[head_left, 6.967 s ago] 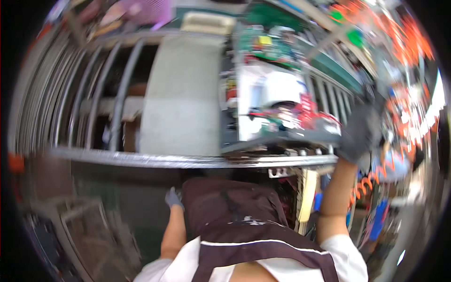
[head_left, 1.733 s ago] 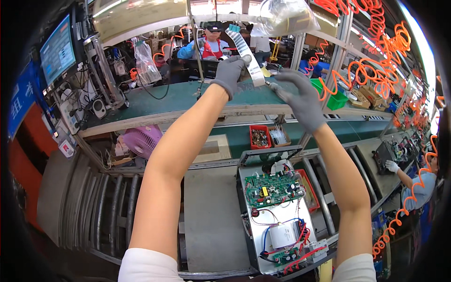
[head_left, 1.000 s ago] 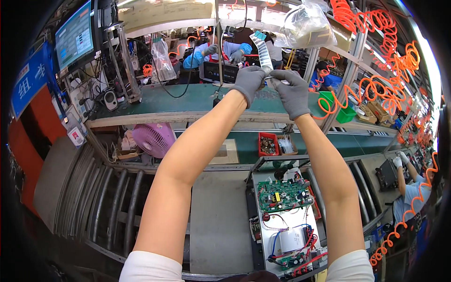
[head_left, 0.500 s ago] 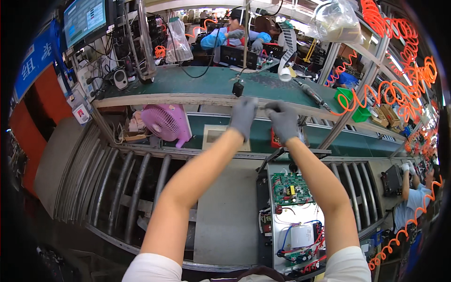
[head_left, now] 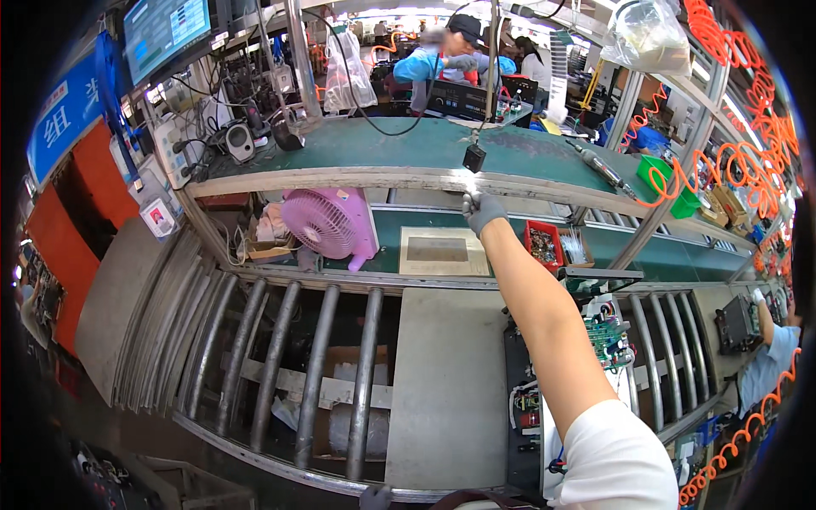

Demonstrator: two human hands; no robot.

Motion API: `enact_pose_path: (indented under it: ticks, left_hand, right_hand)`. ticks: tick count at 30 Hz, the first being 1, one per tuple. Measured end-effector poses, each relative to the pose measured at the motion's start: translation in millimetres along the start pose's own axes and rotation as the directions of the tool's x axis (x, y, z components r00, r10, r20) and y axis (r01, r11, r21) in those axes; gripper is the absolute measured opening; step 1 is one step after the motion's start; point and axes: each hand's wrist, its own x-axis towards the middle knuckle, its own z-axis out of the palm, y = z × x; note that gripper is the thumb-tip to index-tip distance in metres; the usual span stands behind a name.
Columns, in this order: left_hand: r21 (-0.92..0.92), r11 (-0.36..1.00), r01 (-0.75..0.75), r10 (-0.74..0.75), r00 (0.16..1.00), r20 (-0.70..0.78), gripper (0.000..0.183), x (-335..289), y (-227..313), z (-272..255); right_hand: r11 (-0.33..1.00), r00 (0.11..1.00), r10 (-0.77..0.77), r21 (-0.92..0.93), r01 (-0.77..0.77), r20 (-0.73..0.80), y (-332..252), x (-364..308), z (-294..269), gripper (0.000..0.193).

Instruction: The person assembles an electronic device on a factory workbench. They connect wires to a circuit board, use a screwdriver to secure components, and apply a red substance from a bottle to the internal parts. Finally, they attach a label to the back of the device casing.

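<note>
My right hand [head_left: 484,212], in a grey glove, reaches up to the front edge of the green shelf [head_left: 365,153]. Its fingers are curled closed; a bright white glare at their tips hides what they may hold. Just above them hangs a small black box [head_left: 474,157] on a cord. My left hand [head_left: 375,497], also gloved, barely shows at the lower edge, over the conveyor frame, its fingers not readable. Partly behind my right forearm lies an open electronics chassis with a green circuit board [head_left: 605,338].
Left of my right arm are a grey plate [head_left: 446,382] and metal rollers [head_left: 319,374]. A pink fan [head_left: 327,223] and a red bin of small parts [head_left: 542,242] sit under the shelf. A power screwdriver [head_left: 602,168] lies on top. Co-workers are beyond the shelf and far right.
My left hand has dropped from the shelf edge to the lower edge of the view. My right hand stays at the shelf edge, fingers curled. The whole scene has shifted rightward in view.
</note>
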Motion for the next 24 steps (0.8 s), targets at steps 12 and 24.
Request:
enact_pose_path:
  ticks: [12, 24]
  left_hand:
    - [0.032, 0.951, -0.307, 0.308, 0.936, -0.17, 0.028, -62.3, 41.0, 12.2]
    - [0.268, 0.829, -0.49, 0.477, 0.871, 0.117, 0.031, -96.1, 88.8, 78.8]
  right_hand:
    - [0.995, 0.987, -0.004, 0.095, -0.012, 0.162, 21.0, 3.1, -0.3, 0.012]
    - [0.735, 0.829, 0.079, -0.595, 0.326, 0.553, -76.8, -254.5, -27.9, 0.016]
